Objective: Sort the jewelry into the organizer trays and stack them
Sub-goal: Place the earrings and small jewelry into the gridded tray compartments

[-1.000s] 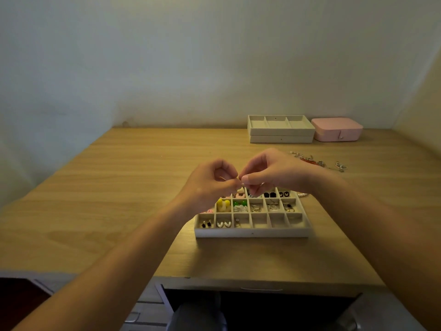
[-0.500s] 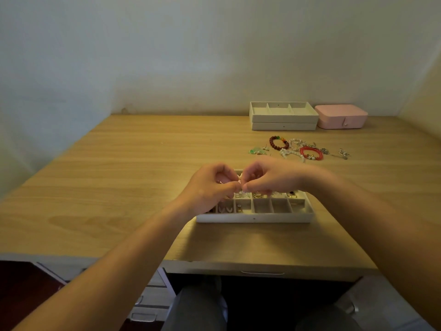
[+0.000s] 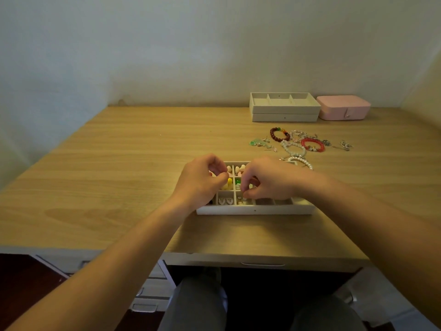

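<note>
A pale, bare wall is rising behind a light wooden desk [image 3: 119, 187], and near its front edge a shallow grey-white organizer tray with many small square compartments [image 3: 255, 209] is sitting squarely before the person. Tiny silver earrings [image 3: 225, 201] are lying in its front row and a yellow piece [image 3: 228, 183] is showing in the row behind, while several front compartments to the right are looking bare. The left hand [image 3: 200, 180] is hovering over the tray's left side with fingers curled and thumb and forefinger tips pressed together; the right hand [image 3: 269, 180] is arching over the middle, knuckles up, its pinched fingertips pointing down at a front-row compartment. Whether either pinch is gripping anything is impossible to tell, since anything there is too small to see. Beyond the tray, a loose scatter of unsorted jewelry [image 3: 298, 144], including a red bead bracelet [image 3: 312, 145], is waiting well apart from two stacked grey-white trays [image 3: 284, 108] and a pink lidded box [image 3: 343, 107] by the wall. In my judgement a tiny piece could be slipping from such a fine pinch into the wrong compartment or bouncing onto the desk, and a wrist dragging low could be nudging the tray and jumbling sorted pairs.
</note>
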`<state>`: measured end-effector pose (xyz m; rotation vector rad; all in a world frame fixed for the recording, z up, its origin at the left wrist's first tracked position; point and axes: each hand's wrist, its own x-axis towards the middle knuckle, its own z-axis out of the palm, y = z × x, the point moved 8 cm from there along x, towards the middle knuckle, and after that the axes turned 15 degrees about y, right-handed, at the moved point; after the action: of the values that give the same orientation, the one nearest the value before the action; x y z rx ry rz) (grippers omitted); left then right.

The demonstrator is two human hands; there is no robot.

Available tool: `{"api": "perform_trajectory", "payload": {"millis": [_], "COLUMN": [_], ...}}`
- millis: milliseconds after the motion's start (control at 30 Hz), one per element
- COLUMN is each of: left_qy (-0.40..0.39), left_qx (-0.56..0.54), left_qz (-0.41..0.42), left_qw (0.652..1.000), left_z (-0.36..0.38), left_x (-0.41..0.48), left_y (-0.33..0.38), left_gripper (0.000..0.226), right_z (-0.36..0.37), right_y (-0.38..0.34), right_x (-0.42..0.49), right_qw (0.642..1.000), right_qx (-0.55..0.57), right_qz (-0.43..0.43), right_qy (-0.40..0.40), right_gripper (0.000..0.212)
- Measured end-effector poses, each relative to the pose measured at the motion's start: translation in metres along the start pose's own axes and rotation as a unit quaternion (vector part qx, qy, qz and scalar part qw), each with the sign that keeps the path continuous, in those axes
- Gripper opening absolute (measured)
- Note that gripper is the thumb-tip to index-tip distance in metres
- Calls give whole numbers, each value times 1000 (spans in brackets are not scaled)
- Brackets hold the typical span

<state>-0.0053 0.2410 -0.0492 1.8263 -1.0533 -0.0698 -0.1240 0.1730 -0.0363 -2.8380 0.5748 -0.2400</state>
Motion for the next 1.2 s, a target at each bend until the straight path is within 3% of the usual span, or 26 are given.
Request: {"api": "perform_trajectory", "payload": {"millis": [200,667,800,900,1200], "left_qy": [-12,-21,-23,-22,-118], "left_qx": [4,5,1,5,81], "left_qz": [-1,-17,-22,-19,80], "left_qw": [1000,1000,999,1000,986], "left_z": [1,2,1,-1,13], "left_x": [1,2,2,2,-12], "left_y": [-3,-6,-9,-9,16], "left_gripper": [9,9,12,14,36], "right_z": [3,4,-1,-8,-6], "right_y": [0,11,12,15,19], "right_x": [-1,-15,-15,-14,-14], "right_qw": [1000,976,976,977,982], "right_qx": [-16,17,31,28,103], "right_qz": [25,165,167,164,144], "right_qy": [4,139,137,131,59], "right_gripper": [10,8,4,16,25]}}
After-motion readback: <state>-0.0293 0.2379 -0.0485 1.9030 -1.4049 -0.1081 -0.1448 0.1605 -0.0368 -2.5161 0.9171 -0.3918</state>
